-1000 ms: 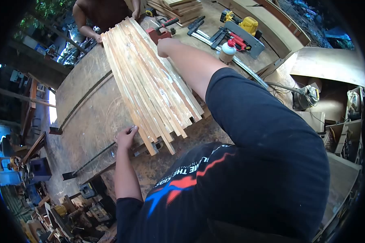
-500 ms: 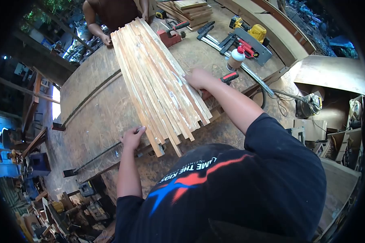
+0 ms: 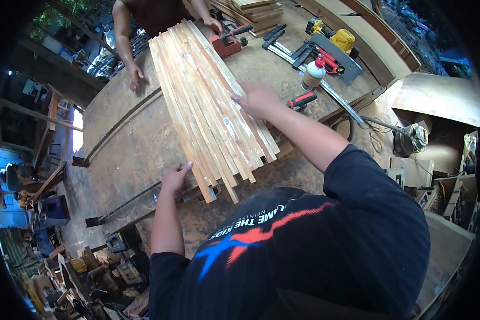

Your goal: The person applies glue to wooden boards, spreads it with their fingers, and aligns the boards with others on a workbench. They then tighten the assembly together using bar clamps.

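A row of long, narrow wood strips (image 3: 208, 114) lies side by side on the worktable, uneven at the near ends, with whitish smears on top. My right hand (image 3: 258, 100) rests at their right edge, fingers and thumb apart over the wood. Low at the left edge, my left hand (image 3: 174, 177) sits beside the near end of the outermost strip, thumb stretched toward it and the other fingers partly hidden. A dark clamp bar (image 3: 128, 204) runs across the table toward my left hand. Another dark bar (image 3: 124, 124) passes under the strips farther up.
Across the worktable (image 3: 136, 160) stands a co-worker with a hand (image 3: 136, 78) left of the strips. On the right are a red clamp (image 3: 226, 45), a white bottle (image 3: 313, 73), a yellow-and-grey power saw (image 3: 338, 53) and a metal bar clamp (image 3: 341, 101). Boards (image 3: 256, 16) are stacked behind.
The co-worker's hands have come off the far end of the strips, one onto the table at left, the other toward the red clamp. My right hand has shifted slightly further over the strips.
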`<state>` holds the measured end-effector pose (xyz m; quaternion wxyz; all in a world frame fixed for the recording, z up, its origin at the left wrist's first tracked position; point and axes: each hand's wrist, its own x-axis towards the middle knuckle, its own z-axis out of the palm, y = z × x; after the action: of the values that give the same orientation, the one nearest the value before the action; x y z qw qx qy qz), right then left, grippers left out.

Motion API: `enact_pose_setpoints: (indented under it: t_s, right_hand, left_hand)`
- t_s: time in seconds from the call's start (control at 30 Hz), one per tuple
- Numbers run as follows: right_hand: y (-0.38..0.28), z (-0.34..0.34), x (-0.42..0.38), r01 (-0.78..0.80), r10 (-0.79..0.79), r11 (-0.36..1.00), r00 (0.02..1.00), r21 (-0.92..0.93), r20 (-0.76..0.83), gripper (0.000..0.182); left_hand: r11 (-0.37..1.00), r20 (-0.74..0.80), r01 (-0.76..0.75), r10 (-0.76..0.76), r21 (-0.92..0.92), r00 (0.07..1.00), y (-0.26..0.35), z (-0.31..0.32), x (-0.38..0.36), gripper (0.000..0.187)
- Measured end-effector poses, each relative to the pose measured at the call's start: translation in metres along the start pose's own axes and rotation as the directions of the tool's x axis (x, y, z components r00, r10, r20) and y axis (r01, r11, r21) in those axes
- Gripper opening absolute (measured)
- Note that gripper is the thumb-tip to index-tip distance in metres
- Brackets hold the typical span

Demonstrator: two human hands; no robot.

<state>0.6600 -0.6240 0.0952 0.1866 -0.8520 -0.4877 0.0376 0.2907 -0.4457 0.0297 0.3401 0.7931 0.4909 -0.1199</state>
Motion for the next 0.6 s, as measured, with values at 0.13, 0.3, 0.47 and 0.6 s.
enact_pose_setpoints:
  t_s: [0.13,0.3,0.47,0.6]
  right_hand:
    - [0.004,0.009,-0.001,0.033,-0.028,0.996,0.998,0.080,-0.063,0.070]
    - [0.000,0.003,-0.007,0.061,-0.048,0.993,0.991,0.101,-0.125,0.065]
    - [-0.005,-0.003,-0.009,0.041,-0.030,0.995,0.993,0.094,-0.118,0.062]
    - [-0.006,-0.003,-0.009,0.012,-0.004,0.997,0.996,0.081,-0.094,0.061]
  left_hand:
    - [0.996,-0.068,-0.028,0.034,0.080,0.997,-0.005,0.004,0.002,0.075]
    - [0.993,-0.095,-0.028,0.039,0.112,0.995,-0.012,0.008,0.008,0.076]
    - [0.991,-0.112,-0.047,0.061,0.122,0.992,-0.013,0.010,0.009,0.069]
    - [0.991,-0.140,-0.037,0.056,0.132,0.989,-0.013,0.012,0.010,0.069]
